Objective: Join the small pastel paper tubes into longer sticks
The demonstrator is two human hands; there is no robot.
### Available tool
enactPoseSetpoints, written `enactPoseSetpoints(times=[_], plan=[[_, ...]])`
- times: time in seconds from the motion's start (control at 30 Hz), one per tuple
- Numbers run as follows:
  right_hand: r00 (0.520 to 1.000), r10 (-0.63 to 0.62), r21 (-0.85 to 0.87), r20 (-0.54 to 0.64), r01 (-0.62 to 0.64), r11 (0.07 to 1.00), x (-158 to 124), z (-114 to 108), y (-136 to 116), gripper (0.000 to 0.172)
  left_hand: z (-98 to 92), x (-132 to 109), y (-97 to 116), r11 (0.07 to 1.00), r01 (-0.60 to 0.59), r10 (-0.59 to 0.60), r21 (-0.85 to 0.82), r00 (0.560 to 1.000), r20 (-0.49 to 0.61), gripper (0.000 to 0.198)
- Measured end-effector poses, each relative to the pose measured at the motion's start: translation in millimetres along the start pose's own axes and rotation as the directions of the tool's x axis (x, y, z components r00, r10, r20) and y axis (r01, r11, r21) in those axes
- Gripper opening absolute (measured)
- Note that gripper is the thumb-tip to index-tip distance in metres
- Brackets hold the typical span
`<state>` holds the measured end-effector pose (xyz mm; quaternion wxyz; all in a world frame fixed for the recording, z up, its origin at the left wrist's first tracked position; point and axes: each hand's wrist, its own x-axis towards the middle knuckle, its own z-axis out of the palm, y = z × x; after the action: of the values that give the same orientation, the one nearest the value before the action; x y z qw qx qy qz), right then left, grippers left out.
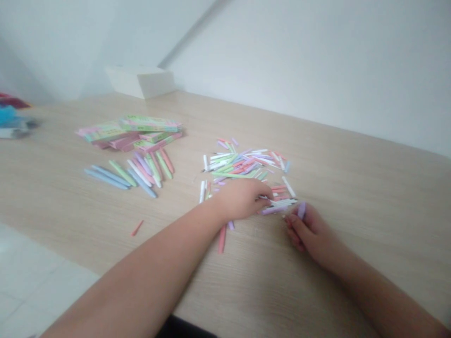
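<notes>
A loose heap of pastel pen parts (246, 163) lies on the wooden table (352, 178). My left hand (243, 199) rests knuckles-up at the heap's near edge, fingers curled round a small bundle of white, pink and purple pen pieces (282, 203). My right hand (310, 230) lies just to the right of it, fingers closed on a short purple cap (302, 210). One pink pen barrel (221, 239) sticks out from under my left wrist.
A row of assembled pastel pens (134, 172) lies to the left, behind it a stack of flat green and pink boxes (134, 131). A white box (141, 80) stands against the wall. A small pink piece (137, 227) lies near the table's front edge.
</notes>
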<state>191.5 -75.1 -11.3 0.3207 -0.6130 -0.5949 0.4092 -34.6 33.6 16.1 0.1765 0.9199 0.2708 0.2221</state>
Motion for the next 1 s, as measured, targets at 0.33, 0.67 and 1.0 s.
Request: enactPoseSetpoints(times=[0.33, 0.67, 1.0], plan=[[0.999, 0.022, -0.010, -0.049, -0.023, 1.000, 5, 10, 1, 0.025, 0.4, 3, 4, 0.889, 0.033, -0.171, -0.458, 0.949, -0.264, 0.037], [0.986, -0.011, 0.075, -0.166, 0.024, 0.997, 9, 16, -12, 0.028, -1.7, 7, 19, 0.561, 0.301, -0.505, -0.771, 0.863, -0.030, 0.027], [0.941, 0.027, 0.327, -0.338, 0.091, 0.941, 11, 17, -7, 0.038, -0.9, 12, 16, 0.533, 0.221, -0.511, -0.817, 0.853, -0.103, 0.015]])
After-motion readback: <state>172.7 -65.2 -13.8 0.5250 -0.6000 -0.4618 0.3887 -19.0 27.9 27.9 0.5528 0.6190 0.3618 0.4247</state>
